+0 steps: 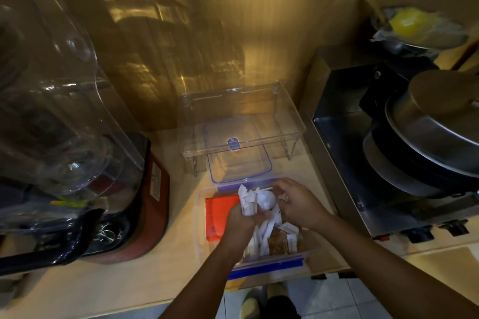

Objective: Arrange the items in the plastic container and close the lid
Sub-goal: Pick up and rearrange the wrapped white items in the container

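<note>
A clear plastic container (201,217) with blue clips stands on the counter's front edge. Inside lie an orange-red packet (217,212) at the left and brown sachets (283,239) at the right. My left hand (239,223) is closed around a bunch of white paper sachets (247,202) held over the container. My right hand (295,202) touches the same bunch from the right, next to a white plastic spoon (267,199). The container's clear lid (239,156) with a blue rim lies flat just behind the container.
A clear acrylic riser (241,116) stands over the back of the lid. A red-based blender (145,204) with a clear dome is at the left. A steel appliance (425,137) fills the right. The floor shows below the counter edge.
</note>
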A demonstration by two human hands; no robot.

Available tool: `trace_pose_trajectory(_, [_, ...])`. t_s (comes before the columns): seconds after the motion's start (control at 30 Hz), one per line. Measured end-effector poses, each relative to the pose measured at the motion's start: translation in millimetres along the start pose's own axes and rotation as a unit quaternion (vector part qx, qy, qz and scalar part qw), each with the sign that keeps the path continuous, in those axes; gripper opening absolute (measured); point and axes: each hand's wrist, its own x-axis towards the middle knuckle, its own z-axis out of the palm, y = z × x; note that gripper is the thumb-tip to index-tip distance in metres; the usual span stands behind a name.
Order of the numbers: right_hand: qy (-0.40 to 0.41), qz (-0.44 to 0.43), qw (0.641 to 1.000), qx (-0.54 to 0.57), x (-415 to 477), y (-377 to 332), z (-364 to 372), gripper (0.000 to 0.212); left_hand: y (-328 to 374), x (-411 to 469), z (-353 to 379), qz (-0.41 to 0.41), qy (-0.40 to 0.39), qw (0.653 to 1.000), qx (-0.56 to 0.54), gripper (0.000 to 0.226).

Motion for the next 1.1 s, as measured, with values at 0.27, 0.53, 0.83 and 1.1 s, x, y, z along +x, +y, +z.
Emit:
trace_pose_trajectory(0.27, [-0.086,-0.088,0.973,-0.195,-11,26,13,0.039,2,-14,-23,-0.045,0.095,0.987,-0.119,0.013])
trace_pose_trajectory(0.53, [-0.171,-0.202,0.872,-0.411,9,15,32,0.037,4,-21,-22,-0.040,0.105,0.991,-0.077,0.016])
trace_pose_trajectory(0.83, [-0.220,-0.181,0.787,-0.547,9,3,50,0.025,2,-25,-26,-0.055,0.114,0.989,-0.074,0.018])
trace_pose_trajectory(1.1, [-0.187,-0.185,0.832,-0.488,0,5,38,0.037,-6,-24,-32,-0.067,0.117,0.988,-0.077,0.016])
